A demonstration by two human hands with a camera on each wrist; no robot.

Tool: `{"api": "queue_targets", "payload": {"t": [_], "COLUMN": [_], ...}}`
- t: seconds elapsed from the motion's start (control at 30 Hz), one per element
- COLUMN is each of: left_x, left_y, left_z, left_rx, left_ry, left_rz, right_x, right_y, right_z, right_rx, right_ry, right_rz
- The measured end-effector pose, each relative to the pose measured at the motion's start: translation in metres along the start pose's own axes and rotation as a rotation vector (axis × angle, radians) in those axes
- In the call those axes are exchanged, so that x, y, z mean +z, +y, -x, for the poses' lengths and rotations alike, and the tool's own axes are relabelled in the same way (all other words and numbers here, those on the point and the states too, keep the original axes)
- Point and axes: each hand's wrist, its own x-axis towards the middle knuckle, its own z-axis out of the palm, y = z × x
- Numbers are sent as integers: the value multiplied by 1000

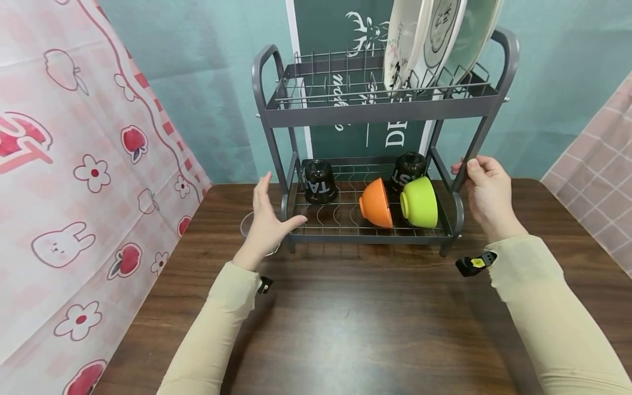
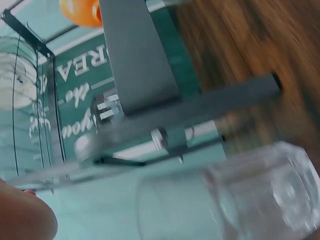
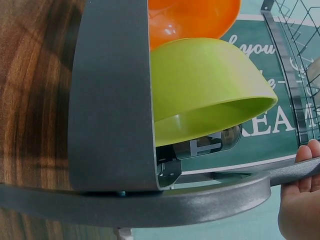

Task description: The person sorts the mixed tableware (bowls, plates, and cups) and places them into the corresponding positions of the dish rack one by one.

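A grey two-tier dish rack stands on the wooden table. My right hand grips its right front post, and the right wrist view shows the fingers wrapped round that bar. Beside the left front post is my left hand, with fingers straight and thumb spread toward the rack. A clear glass is on the table beyond it, partly hidden by that hand in the head view. On the lower tier sit an orange bowl, a lime green bowl and two black cups, all tipped or upside down.
Several plates stand upright at the right of the upper tier. A teal curtain with a dark green printed panel hangs behind the rack. Patterned pink cloth borders the table on the left, and a checked pink cloth on the right.
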Motion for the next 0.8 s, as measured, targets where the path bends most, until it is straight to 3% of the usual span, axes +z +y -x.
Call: {"api": "queue_targets", "payload": {"t": [0.37,0.57,0.8], "left_x": [-21,-23,-24], "left_y": [-34,-49,-64], "left_z": [16,23,30], "left_rx": [-30,-137,-243], "left_ry": [165,254,243], "left_rz": [-60,7,1], "right_x": [-1,-2,-2], "right_y": [-1,-2,-1], "right_z": [1,1,1], "right_rx": [2,-5,1], "right_ry": [-7,-8,-12], "right_rz": [8,22,16]}}
